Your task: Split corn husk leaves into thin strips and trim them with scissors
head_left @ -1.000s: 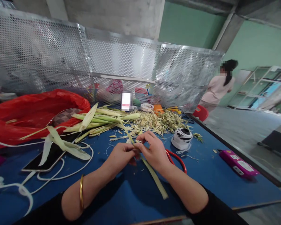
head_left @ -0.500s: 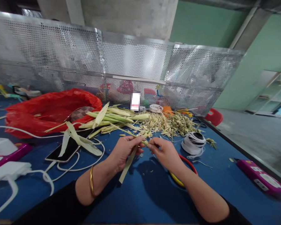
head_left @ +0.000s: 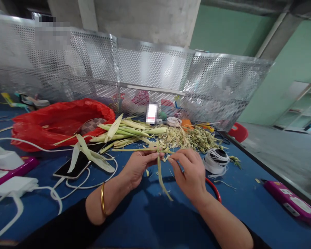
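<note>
My left hand [head_left: 140, 166], with a gold bangle at the wrist, pinches a thin pale-green plant stem [head_left: 129, 149] between thumb and fingers. From the same grip a strip of dried husk [head_left: 160, 178] hangs down over the table. Just right of the stem's end is my right hand [head_left: 190, 169], its thumb and index finger curled together; what lies between them, if anything, is too small to make out. Beyond the hands lies a pile of long green and pale husk leaves [head_left: 129, 131]. Next to it is a heap of chopped plant scraps [head_left: 176, 136].
A red plastic bag [head_left: 62, 121] stands at the back left. Near it are a phone [head_left: 72, 169], white chargers [head_left: 15, 186] and looping cables. A spool of white cord [head_left: 216, 160], a red ring-shaped handle [head_left: 214, 190] and a purple packet [head_left: 291, 200] lie to the right. Perforated metal panels [head_left: 150, 65] stand behind.
My right hand has moved slightly right, away from the left fingers. The stem has turned to lie nearly level, and the husk strip now hangs toward the lower right instead of the lower left.
</note>
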`<state>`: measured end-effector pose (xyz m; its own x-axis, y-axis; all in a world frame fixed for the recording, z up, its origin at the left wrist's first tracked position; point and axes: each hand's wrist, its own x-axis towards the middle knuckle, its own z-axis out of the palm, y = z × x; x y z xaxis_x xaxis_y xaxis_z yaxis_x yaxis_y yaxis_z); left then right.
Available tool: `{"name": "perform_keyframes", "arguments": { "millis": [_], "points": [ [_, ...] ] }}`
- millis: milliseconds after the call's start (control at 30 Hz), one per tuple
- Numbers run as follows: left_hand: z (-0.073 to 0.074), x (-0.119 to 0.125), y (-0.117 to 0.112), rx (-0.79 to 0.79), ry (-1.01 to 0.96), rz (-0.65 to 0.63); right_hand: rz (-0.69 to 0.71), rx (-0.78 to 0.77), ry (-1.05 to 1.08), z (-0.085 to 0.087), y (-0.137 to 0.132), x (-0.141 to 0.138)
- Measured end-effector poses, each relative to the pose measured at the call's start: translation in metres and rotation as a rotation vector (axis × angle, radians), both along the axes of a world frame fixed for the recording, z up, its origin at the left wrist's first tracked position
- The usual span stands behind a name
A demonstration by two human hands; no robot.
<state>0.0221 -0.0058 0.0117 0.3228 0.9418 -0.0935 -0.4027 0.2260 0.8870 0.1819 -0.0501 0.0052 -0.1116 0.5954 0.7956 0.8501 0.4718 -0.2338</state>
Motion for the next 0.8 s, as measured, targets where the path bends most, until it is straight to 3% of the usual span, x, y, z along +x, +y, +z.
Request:
{"name": "perform_keyframes", "arguments": {
  "millis": [100,233,500,800],
  "points": [
    [-0.003,0.002,-0.001,0.027,0.017,-0.004,0.108,-0.236,0.130,-0.006,0.000,-0.010],
    [-0.007,0.005,-0.002,0.027,0.047,0.001,0.146,-0.513,0.393,-0.017,0.005,-0.019],
    [-0.007,0.006,-0.002,0.080,0.108,0.069,0.297,-0.528,0.458,-0.015,0.004,-0.016],
    [-0.006,0.008,-0.004,0.003,0.057,0.102,0.334,-0.524,0.406,-0.013,0.002,-0.017]
  ]
}}
